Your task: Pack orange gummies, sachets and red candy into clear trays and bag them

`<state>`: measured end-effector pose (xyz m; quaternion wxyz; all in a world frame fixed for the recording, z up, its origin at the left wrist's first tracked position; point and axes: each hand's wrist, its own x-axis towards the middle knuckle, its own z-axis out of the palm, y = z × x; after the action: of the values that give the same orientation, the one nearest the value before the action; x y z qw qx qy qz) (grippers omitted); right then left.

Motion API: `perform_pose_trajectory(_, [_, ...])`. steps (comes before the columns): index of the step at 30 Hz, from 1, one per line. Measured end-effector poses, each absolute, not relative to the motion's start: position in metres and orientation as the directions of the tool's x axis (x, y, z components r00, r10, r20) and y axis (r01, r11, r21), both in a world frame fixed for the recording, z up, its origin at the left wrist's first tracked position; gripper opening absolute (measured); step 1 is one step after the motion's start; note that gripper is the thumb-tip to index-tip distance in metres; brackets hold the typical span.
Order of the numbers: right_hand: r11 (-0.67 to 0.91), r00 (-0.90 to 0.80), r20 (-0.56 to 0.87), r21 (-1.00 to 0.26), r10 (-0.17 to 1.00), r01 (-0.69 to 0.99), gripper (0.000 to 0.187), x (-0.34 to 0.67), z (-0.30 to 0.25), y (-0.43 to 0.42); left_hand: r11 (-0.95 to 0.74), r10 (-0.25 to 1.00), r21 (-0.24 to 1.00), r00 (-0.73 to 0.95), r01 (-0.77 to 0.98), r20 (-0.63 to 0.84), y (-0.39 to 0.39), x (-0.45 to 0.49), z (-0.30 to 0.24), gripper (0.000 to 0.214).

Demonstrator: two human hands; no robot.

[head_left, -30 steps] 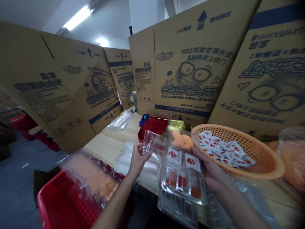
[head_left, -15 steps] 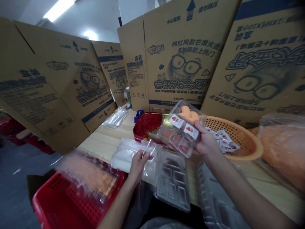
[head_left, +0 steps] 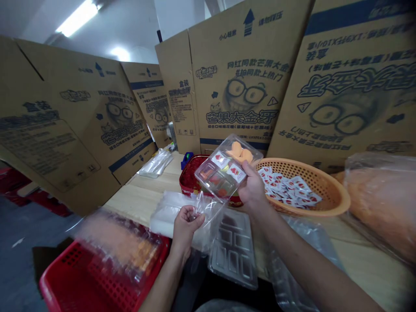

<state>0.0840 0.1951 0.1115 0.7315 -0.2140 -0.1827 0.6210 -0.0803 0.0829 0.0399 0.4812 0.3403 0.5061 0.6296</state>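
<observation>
My right hand (head_left: 251,188) grips a clear plastic tray (head_left: 216,184) by its right edge, tilted above the table. In that tray lie orange candies (head_left: 239,151), two small white packets (head_left: 227,166) with red prints and some reddish pieces. Lower and to the left, my left hand (head_left: 186,227) pinches a clear plastic bag (head_left: 208,212) between thumb and fingers. The tray's lower corner is close to the bag; whether they touch I cannot tell. Below them lies an unfilled clear compartment tray (head_left: 234,251).
A red tin (head_left: 191,171) of red pieces stands behind my hands. An orange basket (head_left: 338,199) of small packets is at right. A red crate (head_left: 58,277) holding packed trays sits lower left. Flat clear bags (head_left: 165,212) lie on the table. Cardboard boxes (head_left: 237,56) stand behind.
My right hand has brought the filled tray left, closer to the bag. The left hand still pinches the bag, whose upper part now stands more spread. The camera view has shifted slightly.
</observation>
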Motion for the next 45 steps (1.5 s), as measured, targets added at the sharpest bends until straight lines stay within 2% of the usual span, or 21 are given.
perform_pose_trajectory(5, [0.158, 0.206, -0.035, -0.518, 0.978, -0.84, 0.009, 0.085, 0.104, 0.195, -0.029, 0.945, 0.955, -0.32, -0.294, -0.07, 0.079, -0.082, 0.042, 0.039])
perform_pose_trajectory(10, [0.182, 0.202, 0.022, -0.54, 0.979, -0.821, 0.018, 0.086, 0.099, 0.194, -0.019, 0.946, 0.941, -0.312, -0.338, -0.093, 0.079, -0.084, 0.039, 0.04])
perform_pose_trajectory(15, [0.183, 0.213, 0.003, -0.524, 0.977, -0.832, 0.017, 0.077, 0.101, 0.189, -0.001, 0.954, 0.917, -0.276, -0.399, -0.119, 0.077, -0.082, 0.041, 0.038])
perform_pose_trajectory(20, [0.108, 0.142, -0.022, -0.533, 0.99, -0.839, 0.013, 0.069, 0.101, 0.182, 0.009, 0.945, 0.873, -0.28, -0.488, -0.166, 0.076, -0.079, 0.046, 0.039])
perform_pose_trajectory(31, [-0.017, 0.011, -0.041, -0.641, 0.999, -0.768, 0.025, 0.082, 0.102, 0.176, -0.042, 0.925, 0.847, -0.342, -0.53, -0.167, 0.075, -0.082, 0.053, 0.047])
perform_pose_trajectory(34, [-0.029, -0.048, 0.009, -0.69, 0.999, -0.723, 0.03, 0.083, 0.101, 0.173, -0.053, 0.93, 0.88, -0.344, -0.472, -0.129, 0.077, -0.085, 0.053, 0.05])
perform_pose_trajectory(37, [-0.041, -0.102, 0.041, -0.724, 0.994, -0.688, 0.035, 0.081, 0.102, 0.17, -0.035, 0.942, 0.945, -0.328, -0.325, -0.078, 0.081, -0.089, 0.057, 0.059])
perform_pose_trajectory(40, [-0.083, -0.147, 0.021, -0.742, 0.989, -0.665, 0.035, 0.081, 0.104, 0.167, -0.002, 0.968, 0.972, -0.245, -0.233, -0.057, 0.083, -0.096, 0.064, 0.048])
perform_pose_trajectory(45, [-0.137, -0.225, 0.009, -0.77, 0.974, -0.623, 0.042, 0.084, 0.107, 0.167, 0.093, 0.987, 0.949, -0.098, -0.302, -0.128, 0.079, -0.108, 0.071, 0.037])
